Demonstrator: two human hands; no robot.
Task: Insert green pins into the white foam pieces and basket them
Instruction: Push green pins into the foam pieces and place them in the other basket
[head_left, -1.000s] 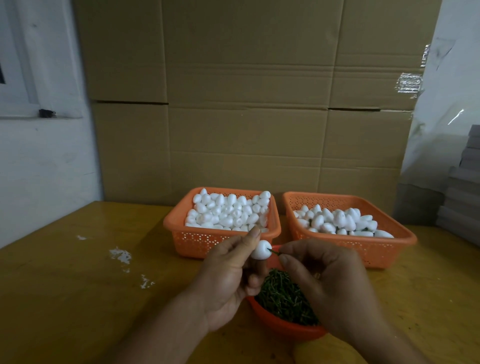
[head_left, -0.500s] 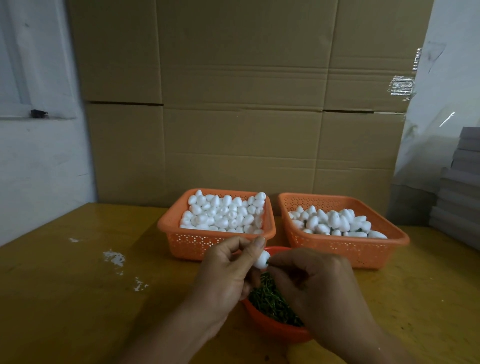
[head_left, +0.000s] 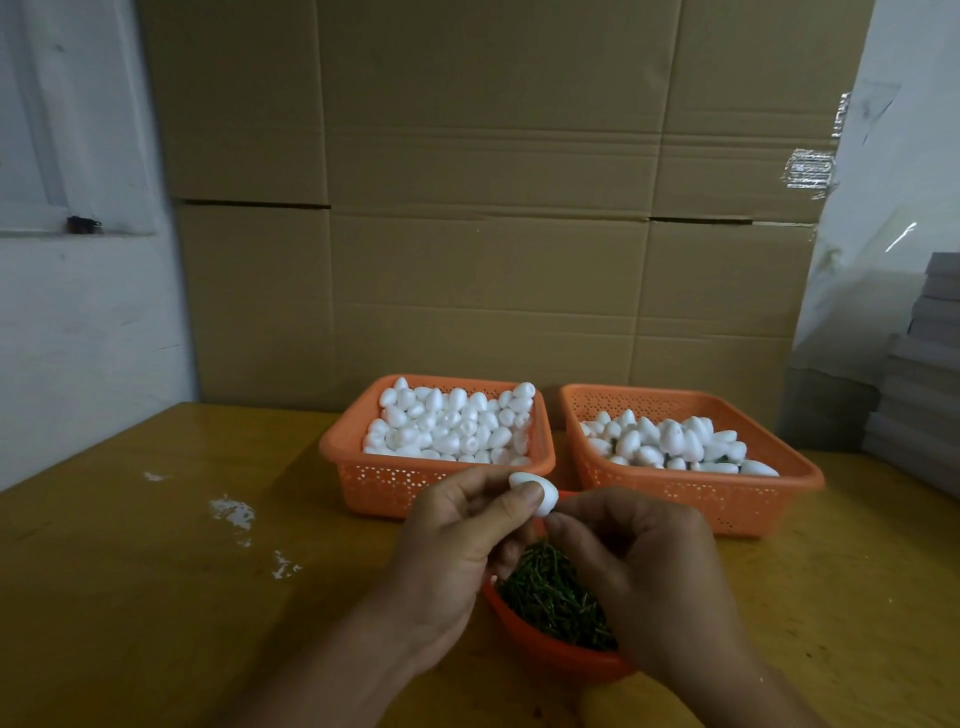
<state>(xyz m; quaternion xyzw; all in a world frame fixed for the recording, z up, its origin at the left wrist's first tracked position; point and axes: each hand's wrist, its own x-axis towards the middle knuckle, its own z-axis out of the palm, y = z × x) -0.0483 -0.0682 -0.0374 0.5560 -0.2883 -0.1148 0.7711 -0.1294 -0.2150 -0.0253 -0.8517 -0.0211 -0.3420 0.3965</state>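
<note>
Small white egg-shaped foam piece (head_left: 537, 493) pinched between thumb and fingers of left hand (head_left: 457, 551), above round orange plastic bowl (head_left: 545, 647) of thin green pins (head_left: 553, 592) at near centre of yellow wooden desk (head_left: 156, 571). Right hand (head_left: 649, 577) curled, fingertips (head_left: 558, 522) pressed to the foam's right end; pin between them hidden. Farther back, left orange perforated basket (head_left: 415, 483) heaped with white foam, right orange perforated basket (head_left: 727, 506) partly filled. Brown cardboard boxes (head_left: 493, 208) behind.
</note>
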